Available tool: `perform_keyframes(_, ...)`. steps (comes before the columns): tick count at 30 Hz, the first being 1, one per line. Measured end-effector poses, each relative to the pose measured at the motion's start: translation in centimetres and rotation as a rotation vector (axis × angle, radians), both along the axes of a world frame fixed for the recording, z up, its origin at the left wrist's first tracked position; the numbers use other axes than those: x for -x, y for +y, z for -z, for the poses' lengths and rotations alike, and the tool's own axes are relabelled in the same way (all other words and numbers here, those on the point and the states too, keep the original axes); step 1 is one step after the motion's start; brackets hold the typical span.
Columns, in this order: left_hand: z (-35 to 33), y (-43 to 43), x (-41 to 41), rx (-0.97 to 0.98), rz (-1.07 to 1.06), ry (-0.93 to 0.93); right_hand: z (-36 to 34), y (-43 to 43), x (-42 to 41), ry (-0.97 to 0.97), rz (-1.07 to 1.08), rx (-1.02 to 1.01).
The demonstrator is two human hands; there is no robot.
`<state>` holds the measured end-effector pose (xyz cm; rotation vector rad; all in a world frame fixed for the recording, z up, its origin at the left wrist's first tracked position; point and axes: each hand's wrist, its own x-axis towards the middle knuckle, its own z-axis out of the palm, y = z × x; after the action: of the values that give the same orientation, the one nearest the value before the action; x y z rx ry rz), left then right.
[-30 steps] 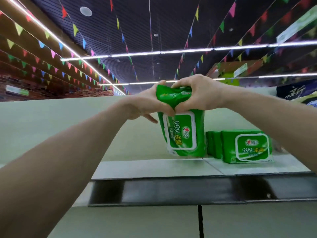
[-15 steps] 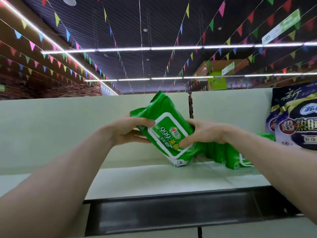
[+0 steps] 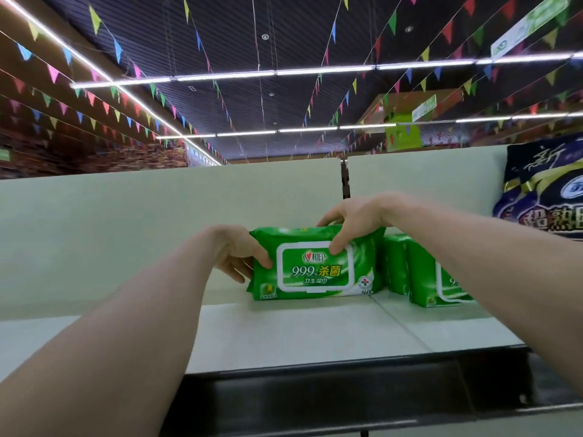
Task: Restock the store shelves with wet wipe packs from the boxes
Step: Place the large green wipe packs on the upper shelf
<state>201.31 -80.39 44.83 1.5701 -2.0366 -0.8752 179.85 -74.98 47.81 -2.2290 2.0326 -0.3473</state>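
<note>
1. Since half a second ago, the wet wipe pack (image 3: 315, 272) has gone from lifted and tilted to level. Its long lower edge now sits on the shelf (image 3: 284, 335), with the printed lid face toward the aisle.
2. Nearest the onlooker, a black front rail (image 3: 315, 402) runs along the shelf's near edge.
3. Left hand (image 3: 235, 255): holds the pack's left end, thumb on the front face, fingers curled behind the end.
4. Right hand (image 3: 355, 222): holds the pack's top edge toward its right end, thumb pressed on the white-framed lid, fingers hooked over the top.
5. Stocked packs (image 3: 422, 272) of the same green kind stand in a row just beside the held pack, on its right. Contact between them cannot be told. The right forearm covers part of the row.
6. A pale back panel (image 3: 126, 231) closes the shelf behind the packs.
7. At the far right, a dark blue bag (image 3: 549, 197) stands against that panel.
8. Above the panel, light strips (image 3: 315, 70) and strings of coloured pennants (image 3: 94, 17) cross a dark slatted ceiling.
</note>
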Motion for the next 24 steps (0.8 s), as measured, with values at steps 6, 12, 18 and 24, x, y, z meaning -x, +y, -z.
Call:
perform_keyframes(6, 0.1, 0.6, 1.2, 0.106, -0.036, -0.065, 0.8, 0.6, 0.1, 0.146, -0.004, 0.077)
perform_keyframes(12, -0.3, 1.3, 2.6, 0.238, 0.051, -0.096, 1.6, 0.7, 0.5, 0.301, -0.004, 0.122)
perform_keyframes(18, 0.3, -0.1, 4.1, 0.329, -0.029, -0.098, 2.0, -0.3, 1.6, 0.45, 0.068, 0.284)
perform_keyframes(24, 0.6, -0.3, 4.4, 0.364, -0.079, -0.192, 2.2, -0.4, 1.7, 0.489, 0.233, 0.274)
